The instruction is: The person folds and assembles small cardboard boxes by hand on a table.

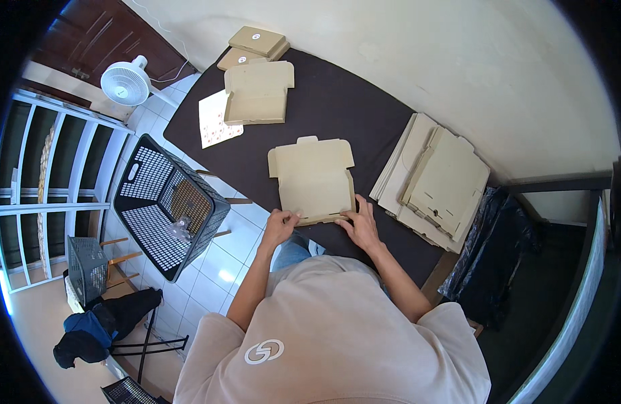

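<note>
A brown cardboard mailer box (315,182) lies partly folded on the dark table in front of me, its lid flap laid back away from me and its inside facing up. My left hand (281,225) pinches its near left corner with bent fingers. At the near right corner, my right hand (361,223) grips the front edge, fingers on the side wall and thumb at the front. Farther left stands another mailer box (257,104) with its lid raised. A white printed sheet (216,121) lies partly under that box.
Flat cardboard blanks (445,182) are stacked on the right of the table (364,101). Closed boxes (258,42) sit at its far end, by the wall. To the left are a dark plastic basket (172,209) with a clear bag inside, and a white fan (125,82).
</note>
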A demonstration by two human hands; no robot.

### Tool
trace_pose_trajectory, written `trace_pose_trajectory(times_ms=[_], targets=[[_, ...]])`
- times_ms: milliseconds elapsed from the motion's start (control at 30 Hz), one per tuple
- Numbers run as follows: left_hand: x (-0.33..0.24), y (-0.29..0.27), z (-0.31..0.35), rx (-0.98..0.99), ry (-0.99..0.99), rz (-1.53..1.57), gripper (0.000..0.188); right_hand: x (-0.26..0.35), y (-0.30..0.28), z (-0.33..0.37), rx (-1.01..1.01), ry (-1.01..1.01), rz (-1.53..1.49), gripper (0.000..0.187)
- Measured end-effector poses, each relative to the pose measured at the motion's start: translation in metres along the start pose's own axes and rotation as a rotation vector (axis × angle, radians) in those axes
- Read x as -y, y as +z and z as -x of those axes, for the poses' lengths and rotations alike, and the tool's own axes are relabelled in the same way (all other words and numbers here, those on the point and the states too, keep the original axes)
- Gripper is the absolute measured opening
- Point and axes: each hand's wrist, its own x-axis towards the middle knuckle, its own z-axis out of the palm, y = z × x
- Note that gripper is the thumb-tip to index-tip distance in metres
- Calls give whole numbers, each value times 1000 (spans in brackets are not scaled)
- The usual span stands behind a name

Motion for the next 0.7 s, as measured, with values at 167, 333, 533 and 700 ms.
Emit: trace_pose_trajectory(times_ms=[167,333,533,700], targets=[[-18,1,8,-18,-58,-7,30,13,0,-8,-55,139,-135,46],[-19,16,1,-149,-85,-93,26,20,-8,-8,-80,-20,-145,37],[-27,0,-3,-20,-45,1,26,2,8,-12,-91,27,-51,23],[-20,-2,-4,18,-53,-3,30,-1,0,-29,16,134,-129,24]])
